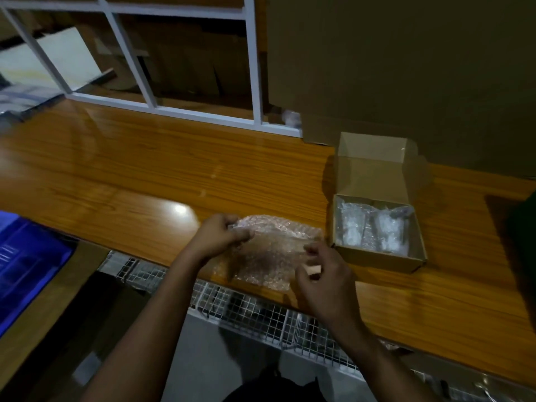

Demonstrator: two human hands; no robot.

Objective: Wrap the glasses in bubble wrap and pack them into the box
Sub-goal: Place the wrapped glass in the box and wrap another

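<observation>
A sheet of clear bubble wrap (268, 250) lies on the wooden table (145, 175) near its front edge, partly overhanging it. My left hand (220, 236) pinches the wrap's upper left part, where it is rolled up; I cannot tell whether a glass is inside. My right hand (322, 274) holds the wrap's right edge with curled fingers. Just to the right stands an open small cardboard box (377, 262) with its lid (374, 169) tipped back. Inside it lie two bubble-wrapped bundles (374, 227).
A white metal shelf frame (255, 62) holding flat cardboard rises at the back. A large cardboard sheet (406, 68) leans behind the box. A white wire basket (261, 311) hangs under the table's front edge. A blue crate (26, 256) sits at the left.
</observation>
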